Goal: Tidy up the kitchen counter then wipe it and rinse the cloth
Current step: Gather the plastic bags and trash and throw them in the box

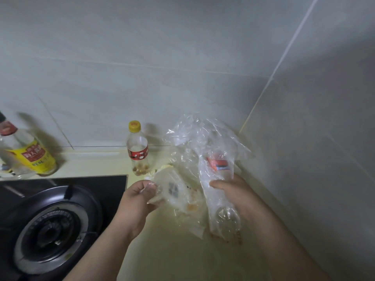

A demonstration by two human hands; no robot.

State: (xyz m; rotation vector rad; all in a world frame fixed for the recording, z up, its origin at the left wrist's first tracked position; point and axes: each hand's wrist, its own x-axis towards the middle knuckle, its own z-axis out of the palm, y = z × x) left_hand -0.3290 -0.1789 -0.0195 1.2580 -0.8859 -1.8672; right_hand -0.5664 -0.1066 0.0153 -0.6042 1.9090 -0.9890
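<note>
Left hand pinches clear bag | right hand grips bagged bottle | yellow-capped bottle: brown dregs

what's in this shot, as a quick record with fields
left hand: pinches the edge of the clear plastic bag
right hand: grips the bagged bottle, seen through the film
bag: crumpled, held above the counter near the wall corner
by the wall: yellow-capped bottle, upright, nearly empty
far left: yellow-labelled bottle
lower left: gas burner
counter: cream, stained below the bag
</note>
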